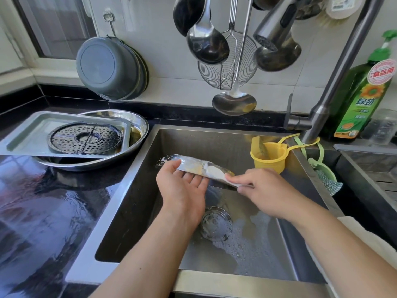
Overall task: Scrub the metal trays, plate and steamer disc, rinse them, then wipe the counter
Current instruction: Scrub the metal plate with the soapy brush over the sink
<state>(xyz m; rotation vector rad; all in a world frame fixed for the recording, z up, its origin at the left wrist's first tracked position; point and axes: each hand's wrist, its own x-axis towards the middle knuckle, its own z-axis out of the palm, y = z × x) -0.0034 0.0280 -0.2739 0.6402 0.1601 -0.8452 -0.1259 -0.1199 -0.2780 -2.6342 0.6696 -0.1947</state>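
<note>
Over the sink (225, 134) I hold a shiny perforated metal disc (189, 163) nearly edge-on. My left hand (182, 188) grips its near rim, thumb on top and fingers underneath. My right hand (264, 190) pinches a white soapy scrubbing pad (214, 171) against the disc's right part. On the counter to the left, a rectangular metal tray (28, 134) lies tilted across a round metal plate (137, 123). A dark perforated steamer disc (86, 138) sits in that tray.
Foam lies around the drain strainer (216, 222). A yellow cup (268, 158) hangs at the sink's back right beside the tap (335, 82). A green soap bottle (361, 100) stands behind. Ladles and a skimmer (227, 67) hang overhead. The black counter (43, 211) is wet.
</note>
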